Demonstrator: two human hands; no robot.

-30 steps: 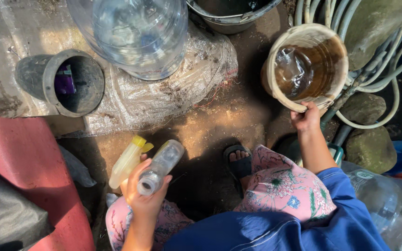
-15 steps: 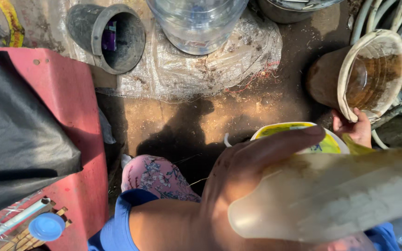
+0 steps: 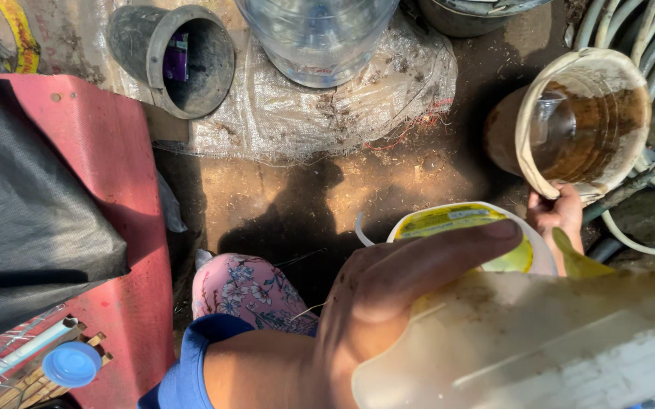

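Note:
My left hand (image 3: 396, 303) fills the lower middle of the head view, very close to the camera. It is shut on a cloudy, dirt-smeared plastic bottle (image 3: 555, 341) that lies sideways across the lower right. Just behind the fingers shows a white round container with a yellow label (image 3: 449, 220). Farther right, my right hand (image 3: 557, 214) grips the lower rim of a tan bucket (image 3: 528, 144). The bucket is tilted toward me and holds brown water and a clear plastic piece (image 3: 547, 113). My floral trouser knee (image 3: 244, 291) is below on the dirt ground.
A grey pot (image 3: 153, 45) lies on its side at top left beside a large clear water jug (image 3: 320, 30) on a woven sack (image 3: 358, 113). A red board (image 3: 108, 167) under black sheeting (image 3: 24, 204) runs along the left, with a blue cap (image 3: 71, 363). Hoses (image 3: 645, 30) coil at right.
My left hand has come up from the ground with the bottle until it sits right under the camera. The view has swung left. My right hand stays on the bucket rim.

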